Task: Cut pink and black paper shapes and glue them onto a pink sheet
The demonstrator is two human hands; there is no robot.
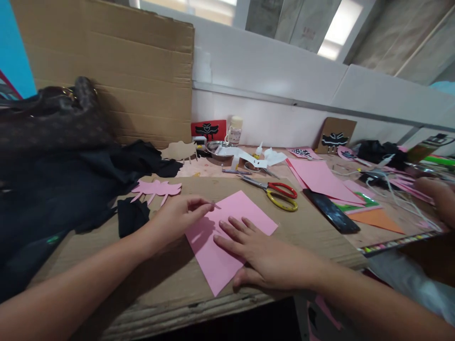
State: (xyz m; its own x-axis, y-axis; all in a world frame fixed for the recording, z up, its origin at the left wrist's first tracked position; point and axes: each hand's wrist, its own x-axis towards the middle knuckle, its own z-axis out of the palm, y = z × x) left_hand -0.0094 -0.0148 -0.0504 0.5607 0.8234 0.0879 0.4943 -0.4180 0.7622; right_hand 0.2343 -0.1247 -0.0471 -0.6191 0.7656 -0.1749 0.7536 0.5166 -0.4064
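A pink sheet of paper (233,208) lies turned cornerwise on the cardboard-topped table. My right hand (252,251) rests flat on its right part, fingers spread. Over the sheet's upper left edge, my left hand (186,213) is closed in a pinch on a thin pointed thing (216,205), too small to identify. To the left of that hand lies a pink paper cutout (157,188) with wavy edges and strips hanging down, beside a folded black cloth (132,218). Scissors (275,190) with one red and one yellow handle lie behind the sheet.
A dark phone (330,211) lies at the right, beside stacked pink paper (323,182). A metal bowl (216,150), a glue bottle (258,150) and a jar (235,130) stand at the back. A brown handbag (53,123) and black fabric fill the left. Another person's hand (439,196) shows far right.
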